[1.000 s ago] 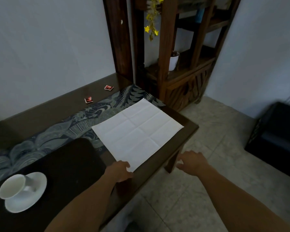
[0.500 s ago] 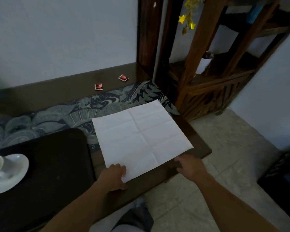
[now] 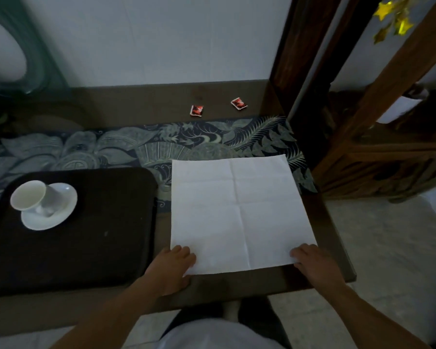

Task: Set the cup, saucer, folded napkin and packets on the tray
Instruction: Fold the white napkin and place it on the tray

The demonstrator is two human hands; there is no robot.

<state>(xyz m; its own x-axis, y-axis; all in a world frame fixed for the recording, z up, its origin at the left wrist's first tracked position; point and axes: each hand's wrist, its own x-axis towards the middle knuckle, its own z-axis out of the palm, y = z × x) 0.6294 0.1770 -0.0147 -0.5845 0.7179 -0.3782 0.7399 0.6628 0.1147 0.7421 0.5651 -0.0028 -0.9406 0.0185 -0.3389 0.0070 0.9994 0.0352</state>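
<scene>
A white napkin (image 3: 239, 212) lies unfolded and flat on the dark wooden table, with crease lines across it. My left hand (image 3: 173, 267) rests on its near left corner, and my right hand (image 3: 312, 260) rests on its near right corner. To the left lies a dark tray (image 3: 98, 235). On it a white cup (image 3: 32, 196) stands on a white saucer (image 3: 58, 217). Two red packets (image 3: 196, 110) (image 3: 239, 103) lie at the back of the table near the wall.
A patterned blue runner (image 3: 136, 144) crosses the table under the napkin's far edge. A dark wooden shelf unit (image 3: 363, 122) stands right of the table. The table's right edge (image 3: 337, 235) drops to a tiled floor.
My right hand has come up from beside the table onto the napkin's near right corner. My view has swung left and squared up to the table. My left hand stays at the left corner.
</scene>
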